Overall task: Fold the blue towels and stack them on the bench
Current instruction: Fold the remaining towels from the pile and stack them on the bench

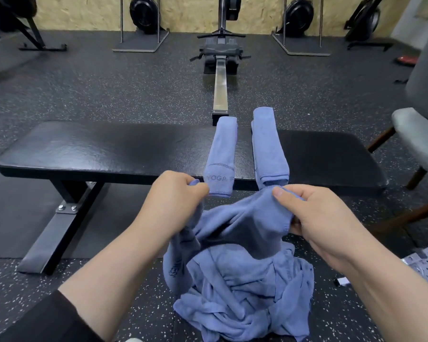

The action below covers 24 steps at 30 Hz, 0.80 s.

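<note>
Nearest, a crumpled blue terry towel (245, 280) hangs in a heap, lifted by its upper edge: the left hand (176, 196) pinches one corner, the right hand (314, 215) grips the other with curled fingers. Beyond, two folded blue towels (221, 154) (268, 146) lie side by side, apart, across the black padded bench (97, 146); farther off stands a rowing machine (220, 58)

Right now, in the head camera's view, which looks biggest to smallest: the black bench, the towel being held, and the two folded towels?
1. Black bench.
2. Held towel, though nearness to the camera enlarges it.
3. The left folded towel and right folded towel look alike; unranked.
</note>
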Available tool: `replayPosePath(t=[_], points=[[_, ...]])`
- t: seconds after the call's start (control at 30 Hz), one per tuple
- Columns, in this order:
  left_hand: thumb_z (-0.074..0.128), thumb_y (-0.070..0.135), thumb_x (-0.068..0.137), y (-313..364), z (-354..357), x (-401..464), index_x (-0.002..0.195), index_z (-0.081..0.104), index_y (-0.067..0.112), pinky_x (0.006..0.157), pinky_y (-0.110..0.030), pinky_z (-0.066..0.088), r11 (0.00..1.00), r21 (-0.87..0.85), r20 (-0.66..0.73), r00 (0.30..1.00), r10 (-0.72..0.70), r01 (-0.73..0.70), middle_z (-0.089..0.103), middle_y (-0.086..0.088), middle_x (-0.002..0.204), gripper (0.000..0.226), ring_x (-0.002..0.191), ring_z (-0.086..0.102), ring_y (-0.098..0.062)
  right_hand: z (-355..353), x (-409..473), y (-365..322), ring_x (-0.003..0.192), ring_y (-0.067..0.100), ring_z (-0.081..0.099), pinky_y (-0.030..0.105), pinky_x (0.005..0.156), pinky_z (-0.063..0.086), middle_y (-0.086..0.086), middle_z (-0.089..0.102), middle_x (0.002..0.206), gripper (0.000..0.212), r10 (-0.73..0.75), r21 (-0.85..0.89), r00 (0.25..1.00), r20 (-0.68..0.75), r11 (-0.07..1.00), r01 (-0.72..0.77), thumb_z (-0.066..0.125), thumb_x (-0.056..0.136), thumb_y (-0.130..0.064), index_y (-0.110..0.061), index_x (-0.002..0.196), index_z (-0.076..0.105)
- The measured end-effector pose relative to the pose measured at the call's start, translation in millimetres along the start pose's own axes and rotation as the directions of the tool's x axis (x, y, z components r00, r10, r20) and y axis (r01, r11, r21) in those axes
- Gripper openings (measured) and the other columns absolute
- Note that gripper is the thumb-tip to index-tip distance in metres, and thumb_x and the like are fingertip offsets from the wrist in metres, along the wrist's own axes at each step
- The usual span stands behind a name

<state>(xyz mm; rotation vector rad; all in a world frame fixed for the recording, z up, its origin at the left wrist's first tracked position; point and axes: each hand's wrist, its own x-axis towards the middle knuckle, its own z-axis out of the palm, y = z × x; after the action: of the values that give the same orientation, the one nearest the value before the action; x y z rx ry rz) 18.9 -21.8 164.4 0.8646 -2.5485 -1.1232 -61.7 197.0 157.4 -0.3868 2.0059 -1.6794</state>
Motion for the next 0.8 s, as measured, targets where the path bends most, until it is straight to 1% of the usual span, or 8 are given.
replayPosePath(t=[0.17,0.3,0.4,0.47,0.53,0.6,0.7,0.8], points=[[0.062,0.03,0.095,0.9,0.2,-3.4,0.064,0.031,0.007,0.044,-0.027,0.021,0.997,0.011,-0.059,0.995,0.077,-0.077,0.023,-0.002,0.061,0.05,0.055,0.017,-0.014,1.4,-0.3,4.6,0.101,0.037,0.073,0.041,0.085,0.062,0.024,0.076,0.101,0.032,0.059,0.055,0.996,0.063,0.997,-0.063,0.054,0.105,-0.022,0.0,0.096,0.076],[0.066,0.034,0.095,1.8,6.0,-6.8,0.066,0.042,-0.003,0.042,-0.023,0.023,0.995,0.005,-0.038,0.994,0.099,-0.099,0.027,-0.002,0.059,0.053,0.051,0.021,-0.014,13.1,-4.7,5.6,0.105,0.04,0.072,0.044,0.091,0.061,0.021,0.077,0.101,0.034,0.123,0.086,0.985,0.12,0.987,-0.133,0.051,0.106,-0.023,-0.001,0.098,0.076],[0.07,0.038,0.092,8.0,14.1,-12.9,0.069,0.061,-0.003,0.051,-0.028,0.026,0.989,-0.028,-0.022,0.99,0.142,-0.143,0.039,-0.013,0.063,0.048,0.056,0.025,-0.014,23.4,-7.3,6.8,0.105,0.036,0.073,0.046,0.095,0.059,0.021,0.077,0.104,0.035,0.149,0.12,0.977,0.15,0.978,-0.168,0.048,0.108,-0.021,0.001,0.103,0.074],[0.07,0.039,0.091,13.6,20.4,-17.6,0.074,0.069,0.0,0.06,-0.032,0.035,0.981,-0.083,-0.044,0.984,0.175,-0.178,0.054,-0.018,0.071,0.042,0.061,0.039,-0.021,29.4,-8.1,7.5,0.1,0.03,0.074,0.044,0.095,0.059,0.023,0.076,0.106,0.035,0.156,0.157,0.976,0.155,0.971,-0.18,0.046,0.108,-0.02,0.0,0.104,0.074],[0.071,0.036,0.091,18.8,26.9,-22.6,0.067,0.069,0.004,0.065,-0.032,0.038,0.969,-0.134,-0.061,0.978,0.2,-0.207,0.056,-0.014,0.07,0.041,0.064,0.044,-0.019,34.3,-7.8,8.3,0.1,0.03,0.072,0.045,0.096,0.059,0.025,0.074,0.109,0.035,0.159,0.229,0.974,0.163,0.954,-0.195,0.044,0.109,-0.018,0.0,0.106,0.073],[0.071,0.033,0.091,22.7,33.7,-28.5,0.059,0.066,0.014,0.06,-0.025,0.036,0.959,-0.187,-0.037,0.977,0.208,-0.212,0.052,-0.001,0.06,0.038,0.063,0.046,-0.013,38.4,-7.5,7.8,0.103,0.027,0.073,0.043,0.096,0.058,0.02,0.076,0.109,0.036,0.154,0.306,0.971,0.18,0.93,-0.204,0.039,0.11,-0.015,-0.003,0.111,0.074],[0.068,0.03,0.093,26.1,45.0,-35.9,0.079,0.077,0.019,0.064,-0.016,0.037,0.947,-0.172,0.029,0.959,0.281,-0.272,0.061,0.006,0.07,0.019,0.074,0.054,-0.008,41.7,-6.6,5.9,0.093,0.019,0.074,0.04,0.094,0.059,0.012,0.077,0.101,0.038,0.154,0.42,0.976,0.151,0.884,-0.205,0.038,0.108,-0.01,-0.006,0.106,0.076],[0.069,0.022,0.091,27.8,52.8,-40.8,0.096,0.08,0.025,0.073,-0.015,0.043,0.945,-0.164,0.051,0.954,0.295,-0.284,0.07,0.007,0.086,0.012,0.081,0.057,-0.006,38.4,-4.6,5.2,0.082,0.017,0.074,0.033,0.078,0.063,0.012,0.077,0.093,0.036,0.173,0.525,0.981,0.084,0.83,-0.191,0.039,0.108,-0.01,-0.003,0.101,0.073]])
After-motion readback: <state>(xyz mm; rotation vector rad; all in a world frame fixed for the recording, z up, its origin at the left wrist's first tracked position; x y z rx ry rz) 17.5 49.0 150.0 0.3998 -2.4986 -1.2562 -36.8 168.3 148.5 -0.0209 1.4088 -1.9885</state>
